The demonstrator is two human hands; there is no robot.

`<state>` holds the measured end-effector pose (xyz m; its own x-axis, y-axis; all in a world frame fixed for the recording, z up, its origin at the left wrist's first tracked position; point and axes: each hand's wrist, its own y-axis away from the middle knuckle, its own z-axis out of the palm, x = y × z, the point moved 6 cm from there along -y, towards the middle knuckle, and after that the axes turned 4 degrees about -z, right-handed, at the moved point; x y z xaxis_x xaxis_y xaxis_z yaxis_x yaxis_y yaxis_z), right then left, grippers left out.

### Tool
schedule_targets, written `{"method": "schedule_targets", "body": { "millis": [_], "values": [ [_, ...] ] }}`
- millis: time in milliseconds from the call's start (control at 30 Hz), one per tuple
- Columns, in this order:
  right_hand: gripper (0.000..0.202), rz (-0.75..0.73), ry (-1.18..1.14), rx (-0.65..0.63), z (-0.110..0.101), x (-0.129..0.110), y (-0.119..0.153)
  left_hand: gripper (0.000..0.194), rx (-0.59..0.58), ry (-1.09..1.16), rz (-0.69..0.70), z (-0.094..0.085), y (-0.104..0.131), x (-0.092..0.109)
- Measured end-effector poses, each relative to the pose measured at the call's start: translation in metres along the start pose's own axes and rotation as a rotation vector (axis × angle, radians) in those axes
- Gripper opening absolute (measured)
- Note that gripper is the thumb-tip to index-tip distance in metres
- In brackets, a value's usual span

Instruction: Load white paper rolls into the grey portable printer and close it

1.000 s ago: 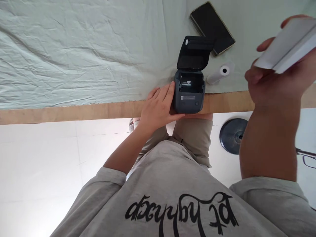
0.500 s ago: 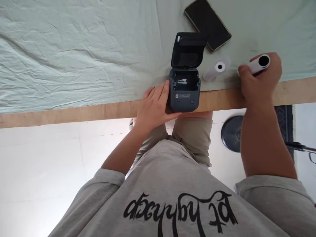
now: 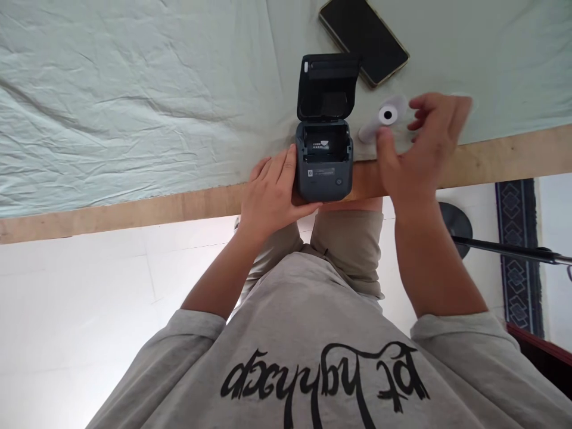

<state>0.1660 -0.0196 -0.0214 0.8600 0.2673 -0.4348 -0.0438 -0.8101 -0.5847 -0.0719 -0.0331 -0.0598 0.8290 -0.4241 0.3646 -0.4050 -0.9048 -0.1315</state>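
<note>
A dark portable thermal printer (image 3: pixel 325 183) stands at the table's front edge with its lid (image 3: pixel 328 87) raised and an open bay. My left hand (image 3: pixel 270 193) holds the printer at its left front corner, fingers along the side and thumb along the front. To the printer's right, a white paper roll (image 3: pixel 388 114) with a black-centred core lies tilted. My right hand (image 3: pixel 422 146) is over the table beside this roll, thumb and fingers apart, slightly blurred. Its thumb overlaps the roll's lower edge; I cannot tell if they touch. A pale rounded edge, mostly hidden, shows behind the fingers.
A black smartphone (image 3: pixel 364 39) lies behind the printer on the pale green cloth (image 3: pixel 156 89). The table has a bare wooden front edge (image 3: pixel 192 204). Below on the right are a round black base with a pole (image 3: pixel 504 247) and a dark patterned mat (image 3: pixel 513 220).
My right hand has let go of the white roll it held and moved left to the other roll, fingers spreading. My left hand stays at the printer. The view has shifted slightly.
</note>
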Motion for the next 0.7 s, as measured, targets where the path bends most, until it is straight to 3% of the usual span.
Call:
{"method": "schedule_targets", "body": {
  "millis": [100,200,367,567,700],
  "values": [
    [0.041,0.136,-0.039,-0.037,0.022,0.003,-0.003,0.106,-0.008,0.016,0.002,0.001,0.000,0.000],
    [0.033,0.165,-0.050,-0.029,0.031,0.009,-0.004,0.107,-0.015,0.022,0.002,0.001,0.000,0.000],
    [0.040,0.120,-0.115,-0.038,0.031,0.011,-0.001,0.102,-0.018,0.035,0.000,-0.001,0.001,0.001],
    [0.026,0.104,-0.094,-0.147,0.037,0.006,-0.003,0.099,0.000,0.050,0.002,-0.002,0.000,0.002],
    [0.045,0.100,-0.115,-0.111,0.035,0.008,-0.003,0.099,0.000,0.048,-0.001,-0.002,0.000,0.002]
  ]
}}
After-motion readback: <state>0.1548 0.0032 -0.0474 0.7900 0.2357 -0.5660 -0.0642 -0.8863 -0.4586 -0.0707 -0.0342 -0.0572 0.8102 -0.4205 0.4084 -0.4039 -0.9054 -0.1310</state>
